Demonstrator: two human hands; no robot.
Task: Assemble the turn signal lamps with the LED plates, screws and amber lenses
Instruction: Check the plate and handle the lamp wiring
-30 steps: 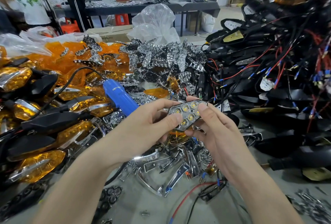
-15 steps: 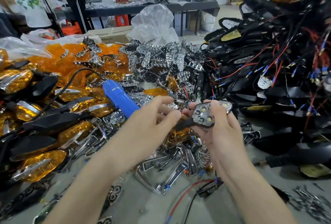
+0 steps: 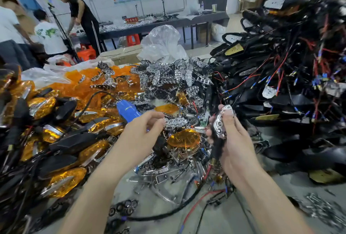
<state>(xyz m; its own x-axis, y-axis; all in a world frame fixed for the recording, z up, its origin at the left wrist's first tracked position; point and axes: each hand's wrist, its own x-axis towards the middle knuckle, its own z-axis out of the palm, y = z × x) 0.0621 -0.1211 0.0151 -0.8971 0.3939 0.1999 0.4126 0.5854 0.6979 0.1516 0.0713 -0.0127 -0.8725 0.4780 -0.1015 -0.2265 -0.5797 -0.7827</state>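
Chrome LED plate [image 3: 219, 128] is in the right hand [image 3: 237, 145], stood nearly on edge with its lens cups facing left. Thumb lies along one side and curled fingers grip the other. A dark lamp housing [image 3: 217, 149] sits behind and below the plate in the same grip (blurred, so I can't tell whether the plate is seated).

Left hand [image 3: 142, 132] is apart from it, to the left, over the parts heap. Its fingers are loosely curved and it holds nothing.

Between the two hands a loose amber lens [image 3: 183, 138] lies flat on scattered chrome trim. Blue electric screwdriver [image 3: 128, 111] lies just beyond the left hand's fingertips.

Stock around the workbench [image 3: 277, 181]:
- Finished turn signal lamps [image 3: 46, 121] are heaped at far left.
- Amber lens pile [image 3: 74, 87] sits behind them.
- Chrome plate pile [image 3: 168, 78] is centre back, with a clear plastic bag [image 3: 162, 42] behind it.
- Black wired housings [image 3: 290, 74] are stacked high at right.
- Screws [image 3: 322, 209] are scattered near right (blurred).
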